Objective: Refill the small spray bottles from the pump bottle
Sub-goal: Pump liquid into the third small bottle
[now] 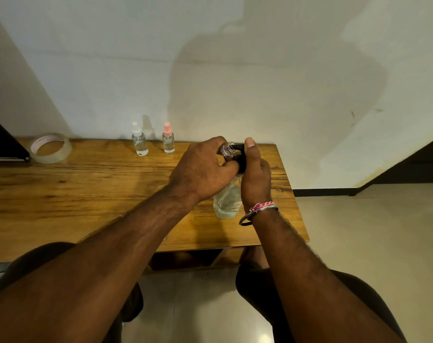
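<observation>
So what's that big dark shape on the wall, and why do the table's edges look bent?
In the head view, the dark shape on the wall is a soft shadow above the hands, probably the person's own; the table edges bend from wide-angle distortion; the floor shows a glare spot; the small bottles look sharp.

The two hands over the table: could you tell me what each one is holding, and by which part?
The left hand grips an uncapped small bottle by its body, neck at the spout. The right hand holds the pump bottle at its black pump head, thumb on top.
</observation>
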The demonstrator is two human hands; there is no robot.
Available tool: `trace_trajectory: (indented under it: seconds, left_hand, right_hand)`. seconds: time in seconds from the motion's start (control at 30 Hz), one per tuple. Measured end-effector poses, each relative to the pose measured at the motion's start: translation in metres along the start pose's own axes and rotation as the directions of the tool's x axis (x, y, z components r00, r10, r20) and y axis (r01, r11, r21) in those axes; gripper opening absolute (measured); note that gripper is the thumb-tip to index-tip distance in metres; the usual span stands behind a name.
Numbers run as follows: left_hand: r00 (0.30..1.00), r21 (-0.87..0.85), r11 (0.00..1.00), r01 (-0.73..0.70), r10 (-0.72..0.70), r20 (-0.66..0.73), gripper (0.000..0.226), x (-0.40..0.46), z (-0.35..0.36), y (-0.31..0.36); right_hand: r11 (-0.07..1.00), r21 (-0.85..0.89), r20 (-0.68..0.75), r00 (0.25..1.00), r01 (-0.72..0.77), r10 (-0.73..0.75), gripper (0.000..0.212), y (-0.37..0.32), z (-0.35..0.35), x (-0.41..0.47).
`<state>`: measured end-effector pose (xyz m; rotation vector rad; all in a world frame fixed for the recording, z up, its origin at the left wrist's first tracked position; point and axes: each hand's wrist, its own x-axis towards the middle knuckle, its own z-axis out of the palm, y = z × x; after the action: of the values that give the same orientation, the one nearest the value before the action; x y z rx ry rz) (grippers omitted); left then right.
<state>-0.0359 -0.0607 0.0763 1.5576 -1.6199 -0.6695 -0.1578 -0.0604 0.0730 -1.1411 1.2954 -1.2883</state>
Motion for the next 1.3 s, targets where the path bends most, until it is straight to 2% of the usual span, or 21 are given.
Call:
trace_trajectory:
  seconds: [0.1,0.27,0.43,0.53,0.73,0.87,1.0,1.17,1.3]
  left_hand:
    - [1.0,0.009,1.0,0.003,-0.003,-0.003,0.009,0.0,-0.001,0.002]
    - [1.0,0.0,1.0,0.02,-0.02,0.004,0.007,0.001,-0.003,0.003]
    - [0.999,-0.007,0.999,0.031,-0.031,-0.01,0.01,0.001,-0.002,0.001]
    - [0.999,-0.008,0.999,0.038,-0.038,-0.002,0.009,0.001,-0.001,0.001]
    - [1.0,0.026,0.999,0.024,-0.024,0.012,0.014,0.001,0.001,-0.001]
    - [1.0,0.053,0.998,0.02,-0.021,0.019,0.018,0.001,0.002,-0.001]
    - [1.0,0.056,0.998,0.014,-0.015,0.026,0.015,0.001,0.002,-0.001]
    - [1.0,0.036,0.999,0.005,-0.005,0.011,0.01,0.001,0.0,0.0]
    - [1.0,0.026,1.0,0.01,-0.01,0.005,0.009,0.002,-0.002,0.0]
  right_hand:
    - [1.0,-0.018,0.066,0.998,-0.023,0.024,0.04,-0.004,-0.004,-0.001]
    - [0.998,-0.022,0.126,0.99,-0.063,0.065,0.052,-0.005,-0.006,-0.002]
    - [0.998,-0.014,0.116,0.992,-0.055,0.056,0.05,-0.002,-0.005,-0.001]
    - [0.999,0.003,0.115,0.992,-0.054,0.053,0.056,-0.001,-0.003,-0.001]
    - [0.998,0.026,0.045,0.998,-0.054,0.053,0.039,0.0,0.0,0.003]
    - [0.998,0.046,0.017,0.999,-0.035,0.034,0.052,0.003,-0.002,0.006]
    - [0.997,0.068,0.018,1.0,-0.025,0.024,0.054,0.006,-0.004,0.008]
    - [0.999,0.024,0.074,0.997,-0.035,0.033,0.04,0.002,-0.002,0.003]
    - [0.999,0.012,0.117,0.993,-0.036,0.034,0.044,-0.002,-0.003,0.002]
